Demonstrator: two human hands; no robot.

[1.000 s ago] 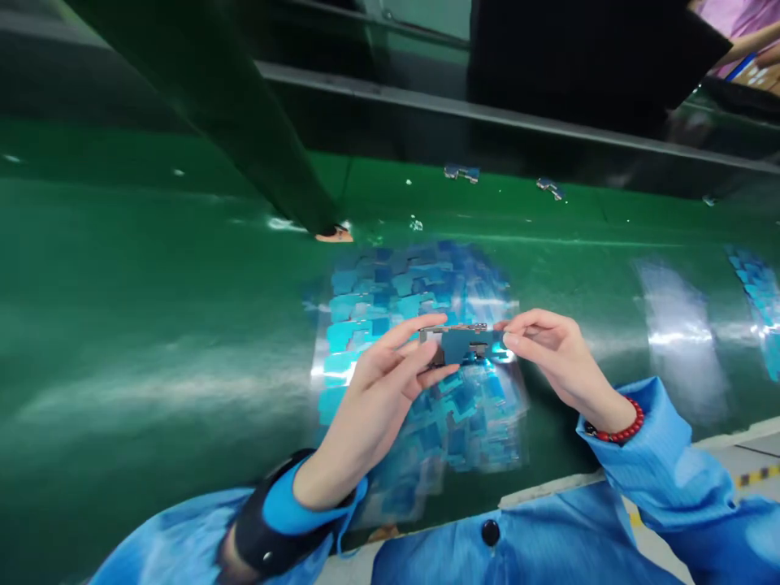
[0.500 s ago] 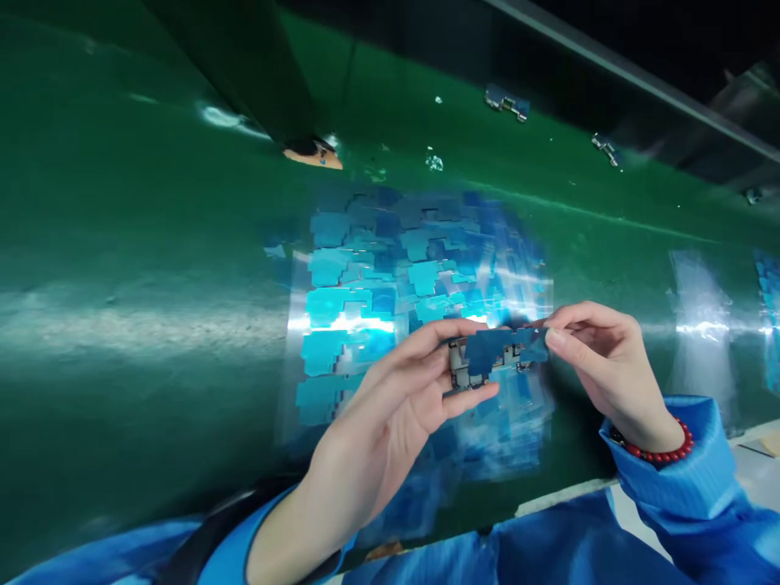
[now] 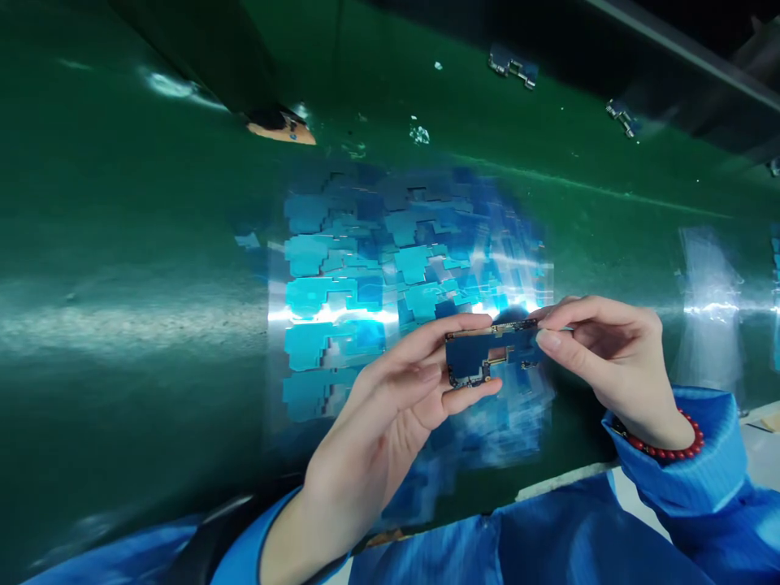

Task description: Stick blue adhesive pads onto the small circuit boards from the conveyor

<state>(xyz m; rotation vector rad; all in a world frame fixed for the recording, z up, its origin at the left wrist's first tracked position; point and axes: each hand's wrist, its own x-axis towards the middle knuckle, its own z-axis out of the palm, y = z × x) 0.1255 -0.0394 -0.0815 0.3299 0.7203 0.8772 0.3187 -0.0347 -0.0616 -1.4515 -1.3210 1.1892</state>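
Observation:
My left hand (image 3: 390, 406) grips a small circuit board (image 3: 498, 354) by its left end, fingers along the upper and lower edges. Over the board's face lies a cut-out piece of blue film (image 3: 466, 354), and bare components show around its edges and through its gap. At the right end, the thumb and forefinger of my right hand (image 3: 609, 349) pinch the film's tip; whether they also grip the board there cannot be made out. Beneath both hands spreads a sheet of shaped blue film pieces (image 3: 308, 298), overlapping in rows.
Two more circuit boards (image 3: 512, 68) (image 3: 621, 119) lie near the back of the green table (image 3: 140, 244). A clear plastic strip (image 3: 710, 301) is on the right. A dark post (image 3: 201, 57) with a torn tan base (image 3: 283, 130) stands at the back left.
The blue film has shifted left and now lines up with the board, covering most of the components that showed at its left end. The camera view has shifted slightly.

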